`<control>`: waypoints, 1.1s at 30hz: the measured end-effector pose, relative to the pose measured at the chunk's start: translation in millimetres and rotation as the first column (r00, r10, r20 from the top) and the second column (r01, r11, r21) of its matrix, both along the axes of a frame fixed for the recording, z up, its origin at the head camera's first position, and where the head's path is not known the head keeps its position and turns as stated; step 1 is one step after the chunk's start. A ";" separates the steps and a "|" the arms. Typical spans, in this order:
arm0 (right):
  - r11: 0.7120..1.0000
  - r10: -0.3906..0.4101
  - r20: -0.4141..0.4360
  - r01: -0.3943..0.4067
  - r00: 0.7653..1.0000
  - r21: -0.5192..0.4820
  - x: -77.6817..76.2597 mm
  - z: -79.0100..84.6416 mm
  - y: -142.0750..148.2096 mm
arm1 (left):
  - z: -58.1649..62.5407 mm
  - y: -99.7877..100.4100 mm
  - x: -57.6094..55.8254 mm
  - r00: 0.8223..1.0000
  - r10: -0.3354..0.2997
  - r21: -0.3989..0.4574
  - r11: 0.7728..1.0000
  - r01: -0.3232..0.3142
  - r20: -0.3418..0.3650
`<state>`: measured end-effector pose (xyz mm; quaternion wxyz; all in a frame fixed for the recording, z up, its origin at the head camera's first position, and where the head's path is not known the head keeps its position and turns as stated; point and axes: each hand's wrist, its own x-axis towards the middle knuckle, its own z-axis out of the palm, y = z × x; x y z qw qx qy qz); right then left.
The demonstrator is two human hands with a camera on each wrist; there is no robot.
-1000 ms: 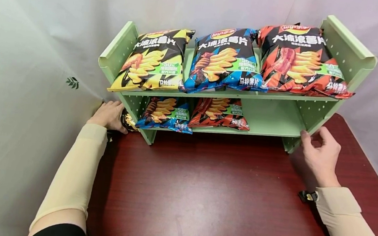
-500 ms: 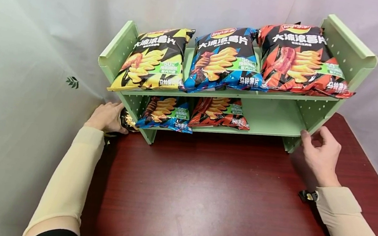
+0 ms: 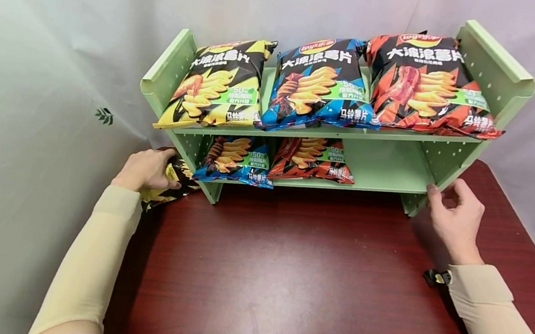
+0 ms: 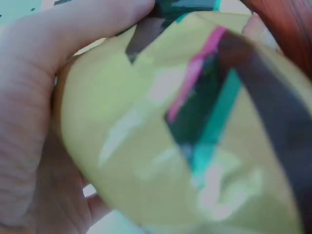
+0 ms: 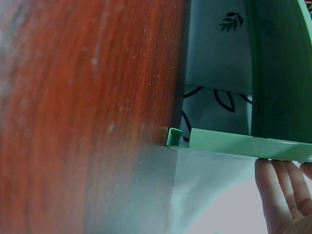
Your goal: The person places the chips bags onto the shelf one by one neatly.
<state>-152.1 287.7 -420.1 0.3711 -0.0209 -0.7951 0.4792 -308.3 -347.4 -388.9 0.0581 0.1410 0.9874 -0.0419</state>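
My left hand [image 3: 142, 170] grips a yellow-and-black bag of potato chips [image 3: 160, 195] at the left outer side of the green two-tier shelf [image 3: 390, 166]. In the left wrist view, thumb and fingers wrap the end of this chip bag [image 4: 131, 131], whose far part runs out of view. My right hand [image 3: 457, 222] holds the shelf's right side panel near the lower tier. Its fingertips [image 5: 265, 168] press the outer face of the panel in the right wrist view, with the thumb at the front edge.
On the top tier lean a yellow chip bag [image 3: 217, 85], a blue one [image 3: 317, 82] and a red one [image 3: 428, 86]. The lower tier carries a blue bag [image 3: 236, 158] and a red bag [image 3: 312, 158]. A dark red table [image 3: 286, 267] lies beneath; a pale curtain [image 3: 31, 136] hangs close on the left.
My left hand has drawn back slightly toward me and left with the yellow chip bag, so more of the bag shows beside the shelf. The right hand keeps its place.
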 end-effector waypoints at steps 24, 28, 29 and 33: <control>0.999 -0.034 0.027 0.033 0.999 0.027 -11.3 -20.8 15.7 | 23.6 2.0 41.9 0.997 -0.009 0.059 0.998 0.014 -0.080; 1.000 -0.021 0.018 0.020 1.000 0.017 -5.5 -11.0 8.1 | 25.4 4.0 48.2 0.997 0.016 0.065 0.998 -0.011 -0.078; 1.000 -0.018 0.018 0.017 1.000 0.013 -3.6 -7.7 5.7 | 25.4 4.5 50.0 0.996 0.023 0.069 0.997 -0.017 -0.081; 1.000 -0.014 0.026 0.014 1.000 0.010 -1.6 -3.6 3.4 | 22.0 5.3 57.1 0.994 0.056 0.106 0.993 -0.046 -0.097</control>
